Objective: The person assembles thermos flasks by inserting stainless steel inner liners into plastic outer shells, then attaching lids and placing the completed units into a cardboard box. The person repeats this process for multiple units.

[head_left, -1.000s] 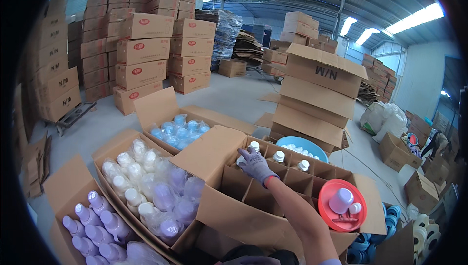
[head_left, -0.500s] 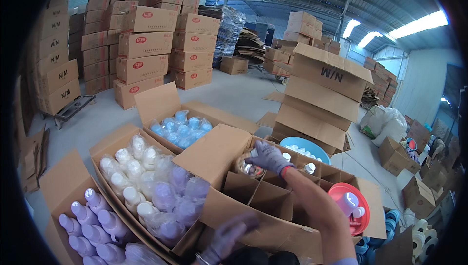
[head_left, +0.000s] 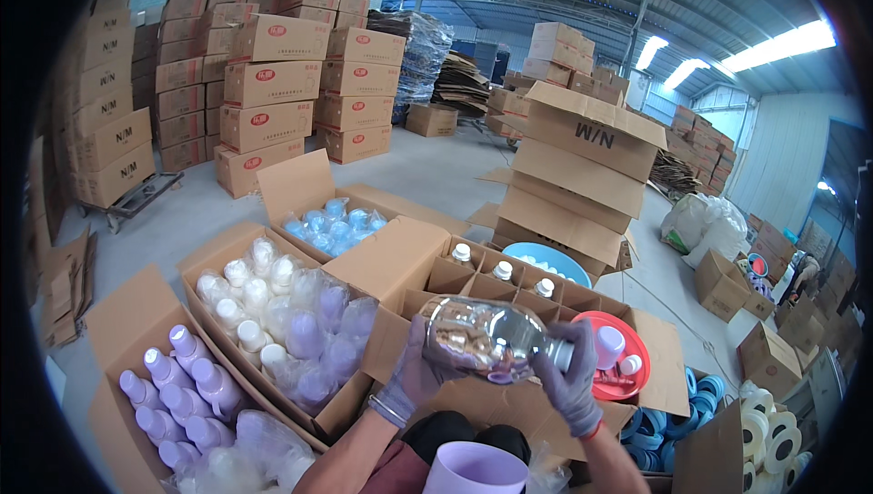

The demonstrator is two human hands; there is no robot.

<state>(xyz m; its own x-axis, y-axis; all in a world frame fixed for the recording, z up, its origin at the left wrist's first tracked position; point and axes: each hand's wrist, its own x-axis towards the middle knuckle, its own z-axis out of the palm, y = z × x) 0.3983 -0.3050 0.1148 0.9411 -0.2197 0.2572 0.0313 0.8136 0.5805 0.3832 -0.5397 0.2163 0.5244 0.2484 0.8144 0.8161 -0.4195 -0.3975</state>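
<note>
Mirror-bright silver bottle (head_left: 486, 338) was held on its side over the near part of a divided cardboard carton (head_left: 509, 403). Its left end was cupped by the half-curled left grip (head_left: 416, 374); its neck end was clasped by the right grip (head_left: 571, 389). Below, an open-topped lilac cylinder (head_left: 444, 474) was seen.

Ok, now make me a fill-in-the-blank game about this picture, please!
1. The left hand holds the wide end of the bottle; the ____ hand holds its neck.
2. The number of white caps showing in the divided box is ____.
3. The colour of the tray under the lilac cup is ____.

Missing words: right; three; red.
</note>
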